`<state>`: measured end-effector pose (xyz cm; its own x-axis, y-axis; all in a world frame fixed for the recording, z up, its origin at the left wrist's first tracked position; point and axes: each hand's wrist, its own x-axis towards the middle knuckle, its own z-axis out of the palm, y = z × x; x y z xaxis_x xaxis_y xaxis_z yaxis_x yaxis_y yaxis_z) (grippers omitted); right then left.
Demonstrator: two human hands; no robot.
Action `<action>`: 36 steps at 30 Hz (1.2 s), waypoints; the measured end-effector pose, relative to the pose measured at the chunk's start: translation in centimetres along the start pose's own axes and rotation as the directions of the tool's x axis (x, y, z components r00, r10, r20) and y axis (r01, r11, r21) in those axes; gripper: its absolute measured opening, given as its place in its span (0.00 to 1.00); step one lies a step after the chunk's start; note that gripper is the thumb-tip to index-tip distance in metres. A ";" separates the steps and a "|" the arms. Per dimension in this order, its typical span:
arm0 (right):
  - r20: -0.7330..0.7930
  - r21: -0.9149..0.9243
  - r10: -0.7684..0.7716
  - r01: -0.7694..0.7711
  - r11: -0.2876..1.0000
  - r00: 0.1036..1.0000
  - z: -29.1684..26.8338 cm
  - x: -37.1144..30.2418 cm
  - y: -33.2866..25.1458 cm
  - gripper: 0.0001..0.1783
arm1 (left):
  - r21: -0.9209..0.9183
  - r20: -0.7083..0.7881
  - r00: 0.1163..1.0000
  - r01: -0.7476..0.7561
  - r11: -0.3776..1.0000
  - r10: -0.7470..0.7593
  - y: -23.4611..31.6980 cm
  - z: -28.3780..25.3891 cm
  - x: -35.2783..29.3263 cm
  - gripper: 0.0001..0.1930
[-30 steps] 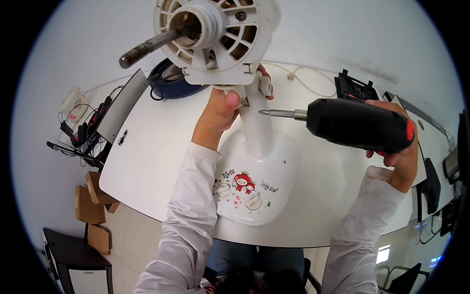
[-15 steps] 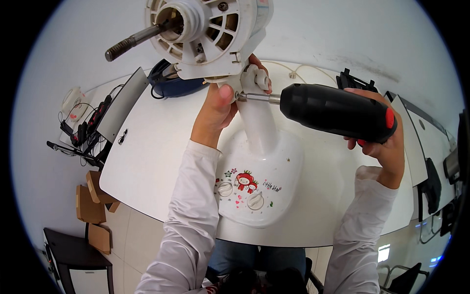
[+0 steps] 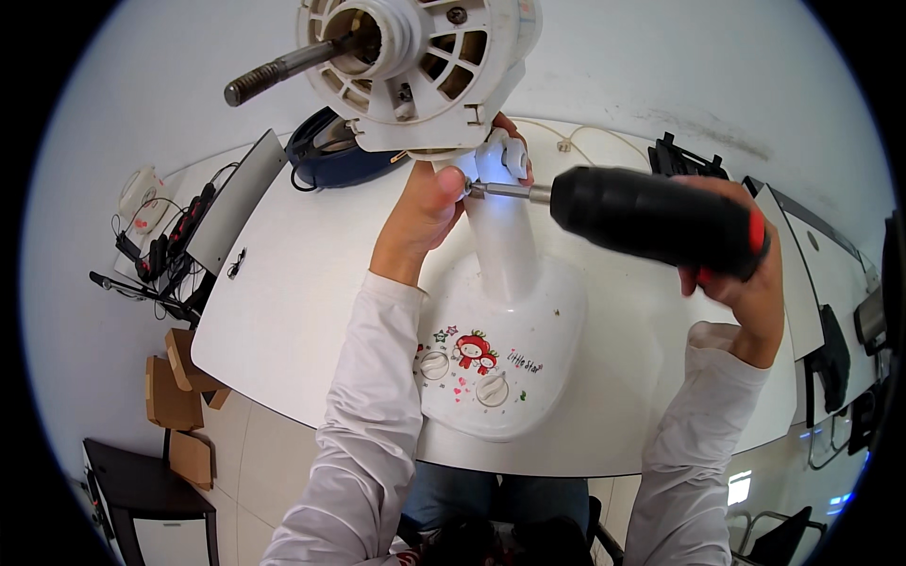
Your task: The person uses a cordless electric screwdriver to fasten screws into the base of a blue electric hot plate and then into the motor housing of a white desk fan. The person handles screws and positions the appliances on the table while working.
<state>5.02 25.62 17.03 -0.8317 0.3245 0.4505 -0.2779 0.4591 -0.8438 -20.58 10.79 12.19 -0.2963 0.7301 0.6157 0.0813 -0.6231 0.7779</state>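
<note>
A white electric fan stands on the table, its motor head [image 3: 444,66] bare, with a threaded metal shaft [image 3: 293,68] pointing to the left. Below it, the neck runs down to a base [image 3: 538,377] with two knobs and a strawberry picture. My left hand [image 3: 425,212] is closed around the neck under the motor, thumb in front and fingers partly hidden behind. In my right hand [image 3: 750,269] lies a black and red electric screwdriver [image 3: 651,217], held level. Its bit [image 3: 505,190] reaches a screw at the neck joint beside my left thumb, and a bluish light falls there.
Behind the fan lies a dark blue bag [image 3: 330,156], with a white cable [image 3: 564,145] to its right. A black case [image 3: 689,158] sits at the back right. Cardboard boxes [image 3: 175,394] are on the floor at left, near a dark cabinet [image 3: 151,491].
The motor head and neck have shifted slightly right, along with my left thumb. The screwdriver has moved a little right and down, and its light now shines on the neck.
</note>
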 end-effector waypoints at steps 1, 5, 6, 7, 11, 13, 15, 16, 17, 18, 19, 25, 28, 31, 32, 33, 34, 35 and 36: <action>0.052 -0.104 -0.123 0.128 0.986 0.991 0.0 0.1 0.0 0.42 | 0.002 -0.001 1.000 0.011 1.000 -0.011 0.1 0.0 0.0 0.48; 0.195 -0.228 -0.292 0.333 0.915 0.936 0.2 0.4 -0.5 0.46 | 0.012 -0.028 0.999 0.019 1.000 -0.018 0.3 0.3 -0.1 0.47; 0.189 -0.221 -0.296 0.335 0.916 0.936 0.5 0.4 -0.7 0.45 | 0.012 -0.037 0.999 0.012 1.000 -0.012 0.3 0.2 -0.1 0.47; 0.191 -0.229 -0.298 0.338 0.913 0.935 0.6 0.4 -0.9 0.45 | 0.010 -0.035 0.999 0.012 1.000 -0.012 0.4 0.3 -0.1 0.47; 0.209 -0.287 -0.296 0.348 0.893 0.932 0.7 0.7 -1.2 0.44 | 0.002 -0.030 0.999 0.014 1.000 -0.014 0.4 0.2 0.0 0.47; 0.201 -0.298 -0.297 0.347 0.889 0.934 0.8 0.6 -1.2 0.43 | 0.001 -0.024 1.000 0.016 1.000 -0.016 0.4 0.1 0.0 0.47; 0.191 -0.336 -0.310 0.359 0.871 0.931 1.0 0.6 -1.1 0.41 | 0.001 -0.013 1.000 0.015 1.000 -0.015 0.4 0.0 0.0 0.47; 0.186 -0.356 -0.316 0.364 0.861 0.930 1.0 0.5 -1.1 0.40 | 0.004 -0.017 1.000 0.016 1.000 -0.016 0.4 0.0 0.0 0.47; 0.184 -0.375 -0.321 0.369 0.851 0.929 0.9 0.5 -1.1 0.38 | 0.007 -0.019 1.000 0.017 1.000 -0.017 0.4 0.1 0.0 0.47; 0.182 -0.394 -0.327 0.373 0.840 0.928 0.8 0.5 -1.1 0.37 | 0.009 -0.020 1.000 0.018 1.000 -0.018 0.4 0.3 0.0 0.47; 0.180 -0.413 -0.332 0.377 0.829 0.926 0.7 0.5 -1.1 0.36 | 0.009 -0.028 0.999 0.024 1.000 -0.024 0.3 0.4 0.1 0.47; 0.173 -0.425 -0.349 0.389 0.817 0.921 0.7 0.5 -0.8 0.34 | 0.027 -0.042 0.998 0.038 0.999 -0.037 0.3 0.3 -0.1 0.48; 0.163 -0.421 -0.346 0.383 0.822 0.924 0.6 0.4 -0.7 0.34 | 0.021 -0.029 0.999 0.038 0.999 -0.038 0.3 0.4 0.1 0.48; 0.184 -0.418 -0.345 0.391 0.820 0.920 0.5 0.6 -0.8 0.34 | 0.016 -0.033 0.999 0.032 0.999 -0.032 0.3 0.5 0.0 0.48; 0.182 -0.416 -0.340 0.386 0.823 0.923 0.5 0.6 -0.9 0.34 | 0.014 -0.032 0.999 0.031 0.999 -0.031 0.3 0.5 0.0 0.48; 0.181 -0.415 -0.335 0.380 0.827 0.925 0.6 0.6 -1.0 0.34 | 0.013 -0.031 0.999 0.030 0.999 -0.029 0.3 0.5 0.0 0.48; 0.180 -0.414 -0.329 0.375 0.830 0.927 0.6 0.5 -1.1 0.35 | 0.017 -0.027 0.999 0.031 0.999 -0.030 0.3 0.5 0.0 0.48; 0.180 -0.417 -0.336 0.381 0.825 0.925 0.6 0.5 -1.1 0.35 | 0.022 -0.023 0.999 0.032 0.999 -0.031 0.4 0.5 0.0 0.48; 0.179 -0.421 -0.342 0.386 0.820 0.922 0.5 0.5 -1.1 0.36 | 0.026 -0.019 0.999 0.033 0.999 -0.032 0.4 0.5 0.0 0.48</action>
<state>4.63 24.83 18.02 -0.7581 -0.0061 0.6521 -0.3469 0.8505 -0.3954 -20.06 10.67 12.59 -0.3166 0.7445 0.5878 0.0964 -0.5912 0.8007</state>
